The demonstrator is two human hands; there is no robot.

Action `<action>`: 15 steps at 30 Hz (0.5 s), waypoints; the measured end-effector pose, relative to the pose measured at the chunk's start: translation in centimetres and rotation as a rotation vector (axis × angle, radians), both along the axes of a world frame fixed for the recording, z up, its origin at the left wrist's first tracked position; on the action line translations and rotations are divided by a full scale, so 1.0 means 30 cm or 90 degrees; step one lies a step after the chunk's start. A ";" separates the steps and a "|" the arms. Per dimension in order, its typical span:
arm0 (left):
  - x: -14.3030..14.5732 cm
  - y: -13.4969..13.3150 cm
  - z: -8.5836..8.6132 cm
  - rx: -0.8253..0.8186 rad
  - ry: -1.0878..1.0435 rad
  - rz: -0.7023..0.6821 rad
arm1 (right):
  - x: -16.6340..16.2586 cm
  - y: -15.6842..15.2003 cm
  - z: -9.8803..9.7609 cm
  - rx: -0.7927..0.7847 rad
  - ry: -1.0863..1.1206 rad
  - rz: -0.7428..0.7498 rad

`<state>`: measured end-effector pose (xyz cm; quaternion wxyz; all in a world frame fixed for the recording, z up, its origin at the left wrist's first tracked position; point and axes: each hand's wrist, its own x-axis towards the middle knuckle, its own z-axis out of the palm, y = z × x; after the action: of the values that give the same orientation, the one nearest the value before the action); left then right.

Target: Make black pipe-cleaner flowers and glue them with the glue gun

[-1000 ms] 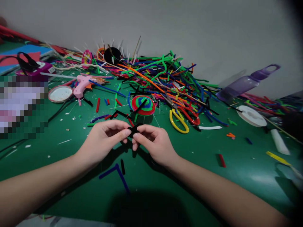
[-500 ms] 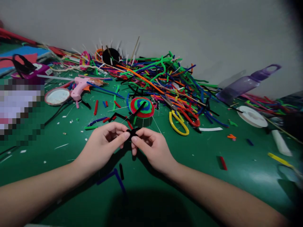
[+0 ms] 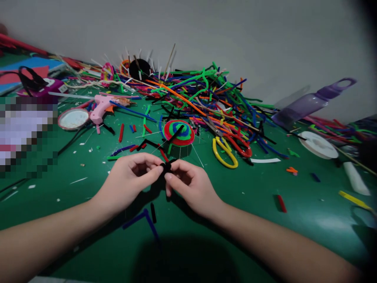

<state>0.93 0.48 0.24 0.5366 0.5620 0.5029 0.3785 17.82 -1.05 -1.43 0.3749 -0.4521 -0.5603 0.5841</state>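
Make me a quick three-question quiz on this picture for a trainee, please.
1. What colour is the small piece pinched by the left hand and right hand?
2. True or false: the pink glue gun lies left of the purple bottle in the picture.
3. Which is nearest the hands: A, the white spool; B, the striped disc; C, the purple bottle?

Key: 1, black; 2, true; 3, B.
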 end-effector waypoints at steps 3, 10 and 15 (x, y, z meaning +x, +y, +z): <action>-0.007 0.002 0.006 0.032 0.033 -0.019 | -0.001 -0.008 0.004 0.014 -0.001 -0.036; -0.009 0.005 0.008 0.024 -0.040 0.015 | 0.002 0.004 -0.003 -0.002 0.074 -0.059; -0.005 0.000 0.007 0.013 -0.072 -0.041 | 0.001 0.011 -0.005 -0.010 0.138 -0.083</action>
<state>0.77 0.47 0.44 0.5702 0.5611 0.4497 0.3972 17.84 -0.73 -1.58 0.4669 -0.4247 -0.4813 0.6083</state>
